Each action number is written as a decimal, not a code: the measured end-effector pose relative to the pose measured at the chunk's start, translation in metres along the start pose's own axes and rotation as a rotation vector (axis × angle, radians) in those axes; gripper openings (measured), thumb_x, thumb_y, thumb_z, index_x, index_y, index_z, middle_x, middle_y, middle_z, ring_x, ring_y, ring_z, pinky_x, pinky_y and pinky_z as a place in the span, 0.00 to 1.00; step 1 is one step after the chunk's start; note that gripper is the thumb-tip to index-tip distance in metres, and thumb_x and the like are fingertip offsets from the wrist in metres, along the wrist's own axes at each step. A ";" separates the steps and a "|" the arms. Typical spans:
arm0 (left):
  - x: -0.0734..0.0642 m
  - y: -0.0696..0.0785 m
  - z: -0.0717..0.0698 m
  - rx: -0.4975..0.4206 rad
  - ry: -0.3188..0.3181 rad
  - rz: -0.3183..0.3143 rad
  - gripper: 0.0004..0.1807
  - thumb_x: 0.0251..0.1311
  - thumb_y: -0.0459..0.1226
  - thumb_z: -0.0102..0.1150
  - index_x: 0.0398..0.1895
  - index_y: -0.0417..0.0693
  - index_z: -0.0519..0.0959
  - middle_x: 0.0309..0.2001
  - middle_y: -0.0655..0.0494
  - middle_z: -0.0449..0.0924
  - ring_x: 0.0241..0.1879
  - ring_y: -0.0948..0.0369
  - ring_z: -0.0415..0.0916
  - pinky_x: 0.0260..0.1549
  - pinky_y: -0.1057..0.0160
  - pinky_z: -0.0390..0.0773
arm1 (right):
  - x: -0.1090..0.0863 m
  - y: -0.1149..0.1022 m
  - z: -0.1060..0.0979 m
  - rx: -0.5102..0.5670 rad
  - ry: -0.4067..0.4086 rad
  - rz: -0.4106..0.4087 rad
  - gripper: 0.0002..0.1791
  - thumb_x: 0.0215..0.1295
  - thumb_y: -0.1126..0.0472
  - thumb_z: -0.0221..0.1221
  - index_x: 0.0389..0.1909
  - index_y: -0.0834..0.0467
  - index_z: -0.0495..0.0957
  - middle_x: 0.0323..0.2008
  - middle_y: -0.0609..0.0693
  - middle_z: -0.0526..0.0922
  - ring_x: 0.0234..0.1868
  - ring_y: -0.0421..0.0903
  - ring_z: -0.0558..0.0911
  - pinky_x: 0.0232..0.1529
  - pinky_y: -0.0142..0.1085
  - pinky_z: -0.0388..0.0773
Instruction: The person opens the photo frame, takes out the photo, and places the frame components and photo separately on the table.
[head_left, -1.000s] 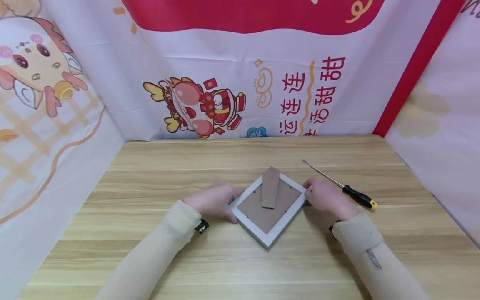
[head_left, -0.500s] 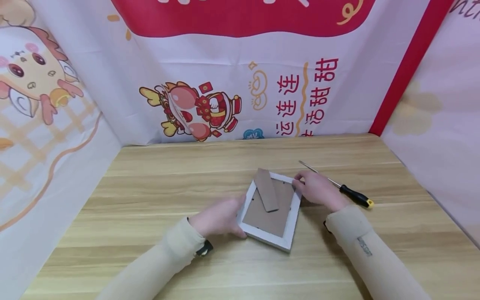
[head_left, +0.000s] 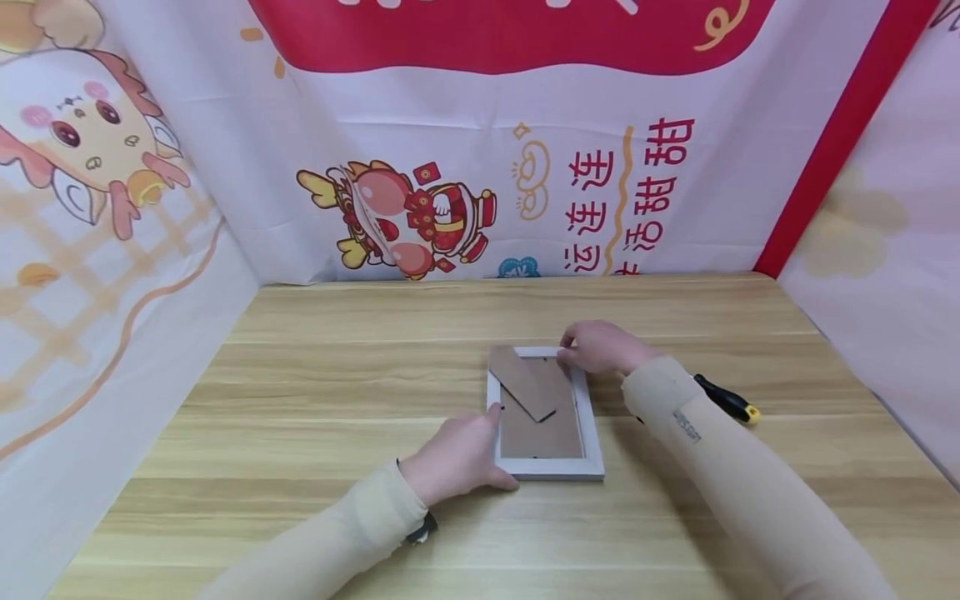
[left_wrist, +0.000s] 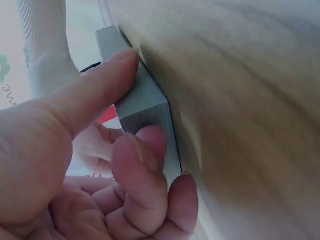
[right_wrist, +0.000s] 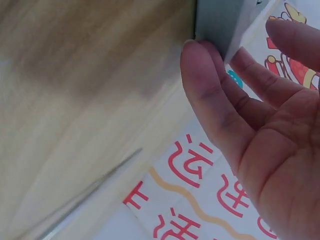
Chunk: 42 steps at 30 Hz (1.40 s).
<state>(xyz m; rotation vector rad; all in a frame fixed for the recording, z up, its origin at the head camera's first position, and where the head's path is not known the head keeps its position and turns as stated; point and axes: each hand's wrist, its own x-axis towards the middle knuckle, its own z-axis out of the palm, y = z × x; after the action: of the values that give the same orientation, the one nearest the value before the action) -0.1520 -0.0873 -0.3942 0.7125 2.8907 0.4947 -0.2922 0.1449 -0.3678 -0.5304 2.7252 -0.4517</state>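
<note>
A white picture frame [head_left: 551,468] lies face down on the wooden table [head_left: 315,400], squared to its edges. Its brown backing board [head_left: 542,435] faces up, and the cardboard stand flap [head_left: 520,382] points to the far left. My left hand [head_left: 459,454] grips the near left corner. In the left wrist view the thumb [left_wrist: 97,87] lies along the frame's grey edge [left_wrist: 150,112], with curled fingers below it. My right hand [head_left: 596,348] rests on the far right corner. Its fairly straight fingers [right_wrist: 207,90] touch the frame's side [right_wrist: 217,20].
A screwdriver with a black and yellow handle [head_left: 726,400] lies right of the frame, its shaft hidden behind my right forearm in the head view. Printed cloth walls [head_left: 465,167] close in the back and both sides of the table.
Both hands have turned the frame anticlockwise from a diamond position to square. The right hand moved away and to the left, and the left hand came nearer.
</note>
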 end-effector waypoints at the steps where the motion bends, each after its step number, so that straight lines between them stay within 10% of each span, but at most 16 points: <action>1: 0.000 -0.002 -0.002 -0.009 -0.008 -0.001 0.59 0.36 0.57 0.80 0.65 0.25 0.67 0.26 0.51 0.81 0.25 0.61 0.75 0.30 0.61 0.80 | 0.001 0.000 0.001 0.005 -0.002 0.011 0.15 0.72 0.52 0.57 0.51 0.57 0.82 0.43 0.51 0.83 0.42 0.49 0.78 0.47 0.46 0.77; 7: 0.006 -0.021 -0.029 -0.157 -0.025 -0.087 0.35 0.46 0.57 0.74 0.52 0.44 0.83 0.19 0.61 0.72 0.17 0.64 0.63 0.16 0.64 0.66 | -0.009 0.005 0.001 0.035 0.018 0.007 0.21 0.71 0.53 0.59 0.60 0.58 0.77 0.50 0.55 0.82 0.47 0.51 0.79 0.51 0.50 0.77; 11: 0.015 -0.035 -0.040 -0.124 0.016 -0.095 0.41 0.45 0.56 0.76 0.61 0.45 0.79 0.40 0.52 0.82 0.39 0.56 0.77 0.40 0.56 0.79 | -0.030 0.021 -0.012 0.022 0.085 -0.039 0.23 0.71 0.55 0.57 0.62 0.63 0.75 0.45 0.57 0.83 0.43 0.52 0.80 0.45 0.50 0.79; 16: 0.018 -0.041 -0.035 -0.044 -0.010 -0.081 0.52 0.42 0.60 0.75 0.69 0.42 0.70 0.68 0.44 0.69 0.67 0.44 0.65 0.66 0.46 0.63 | -0.066 0.048 -0.028 0.017 0.192 -0.038 0.22 0.68 0.57 0.60 0.57 0.67 0.77 0.34 0.55 0.82 0.34 0.50 0.78 0.39 0.49 0.76; 25: 0.016 -0.039 -0.027 0.041 -0.089 0.038 0.53 0.43 0.61 0.74 0.69 0.40 0.70 0.73 0.41 0.60 0.67 0.40 0.63 0.65 0.45 0.64 | -0.098 0.096 -0.021 -0.023 0.081 0.096 0.26 0.59 0.60 0.68 0.55 0.67 0.77 0.33 0.56 0.80 0.33 0.51 0.77 0.38 0.48 0.75; 42: 0.023 -0.043 -0.023 0.057 -0.131 0.077 0.55 0.44 0.61 0.73 0.72 0.40 0.65 0.75 0.40 0.54 0.70 0.48 0.59 0.66 0.51 0.64 | -0.098 0.126 -0.017 -0.053 0.040 0.144 0.10 0.56 0.65 0.65 0.38 0.62 0.78 0.29 0.54 0.77 0.31 0.52 0.74 0.34 0.45 0.72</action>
<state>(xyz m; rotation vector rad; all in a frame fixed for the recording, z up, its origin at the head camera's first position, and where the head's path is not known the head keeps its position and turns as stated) -0.1953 -0.1184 -0.3886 0.8341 2.7735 0.3601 -0.2503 0.3001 -0.3736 -0.3377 2.7968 -0.3582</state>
